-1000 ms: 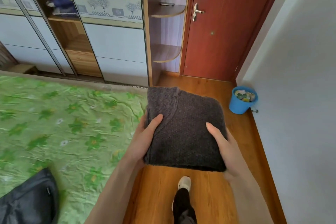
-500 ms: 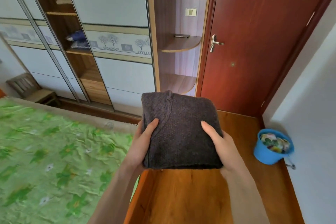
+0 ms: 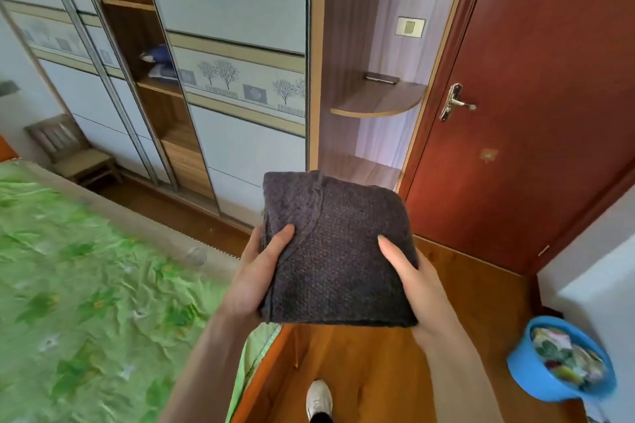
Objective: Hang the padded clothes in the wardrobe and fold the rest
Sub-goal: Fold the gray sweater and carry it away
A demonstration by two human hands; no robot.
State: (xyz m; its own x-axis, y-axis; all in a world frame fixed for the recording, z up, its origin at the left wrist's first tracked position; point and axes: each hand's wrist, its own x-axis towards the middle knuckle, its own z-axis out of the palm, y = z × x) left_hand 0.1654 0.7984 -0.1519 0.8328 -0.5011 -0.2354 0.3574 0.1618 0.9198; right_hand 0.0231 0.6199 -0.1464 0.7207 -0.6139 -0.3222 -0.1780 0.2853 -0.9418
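A: Item one, location?
B: Folded dark knit garment (image 3: 338,251), held above the wooden floor (image 3: 378,371), facing the wardrobe (image 3: 226,55).
A: Hands?
B: Left hand (image 3: 259,271) and right hand (image 3: 417,282) grip its sides, thumbs on top, fingers hidden beneath.

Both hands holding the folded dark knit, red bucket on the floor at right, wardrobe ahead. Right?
One error: the bucket is blue, not red. The head view shows it on the floor at right, by the wall. The rest stands: the left hand and right hand grip the folded dark knit by its sides, thumbs on top, and the wardrobe is ahead.
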